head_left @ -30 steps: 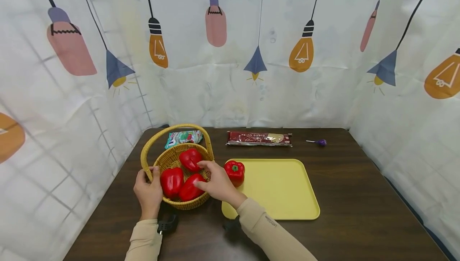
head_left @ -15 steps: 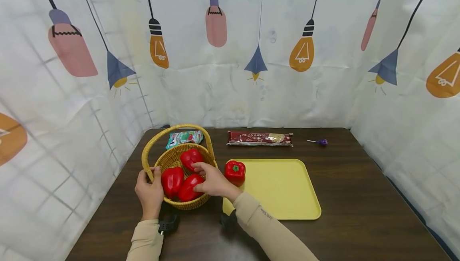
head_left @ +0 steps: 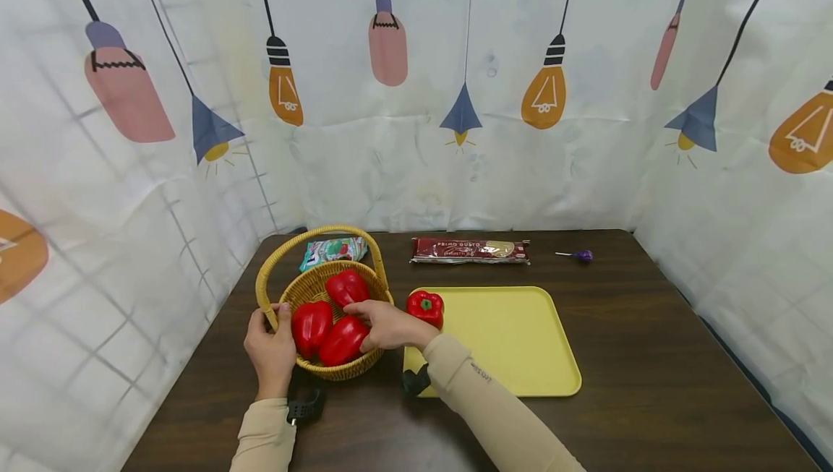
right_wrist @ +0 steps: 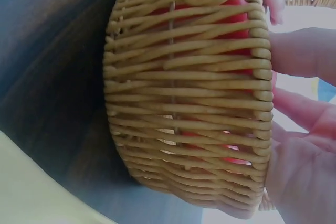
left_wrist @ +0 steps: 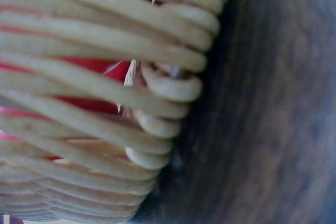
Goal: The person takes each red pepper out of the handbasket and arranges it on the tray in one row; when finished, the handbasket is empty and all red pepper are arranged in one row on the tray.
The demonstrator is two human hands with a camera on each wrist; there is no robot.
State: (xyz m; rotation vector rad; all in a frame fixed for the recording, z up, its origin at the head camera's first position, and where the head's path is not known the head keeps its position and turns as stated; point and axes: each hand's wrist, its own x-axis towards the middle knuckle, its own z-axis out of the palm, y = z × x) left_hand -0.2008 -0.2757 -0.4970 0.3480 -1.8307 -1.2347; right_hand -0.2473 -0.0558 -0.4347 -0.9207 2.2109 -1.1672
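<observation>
- A person's left hand (head_left: 272, 353) steadies a wicker basket (head_left: 351, 370), fingers wrapped outside and thumb over the rim beside the foot of its tall handle (head_left: 332, 228).
- The right hand (head_left: 393, 324) reaches in over the opposite rim, thumb and fingers spread about the end of the front red pepper (head_left: 340, 343); whether they close on it cannot be told.
- Two more lie in the basket: the left red pepper (head_left: 311, 329) and the back red pepper (head_left: 347, 288).
- The step in hand appears to be handling the front pepper inside the basket; the next move seems to call for a sure grip, or a clean release, with the basket held steady.
- Outside, a fourth red pepper (head_left: 425, 308) sits at the left edge of a yellow tray (head_left: 507, 342), stem end facing the camera.
- The dark wood-grain table (head_left: 657, 363) carries, along its far side, a teal packet (head_left: 334, 250) behind the basket, a maroon spaghetti packet (head_left: 468, 251) and a purple lollipop (head_left: 583, 256).
- White curtains (head_left: 390, 168) printed with hanging lamps and bulbs enclose the table on three visible sides.
</observation>
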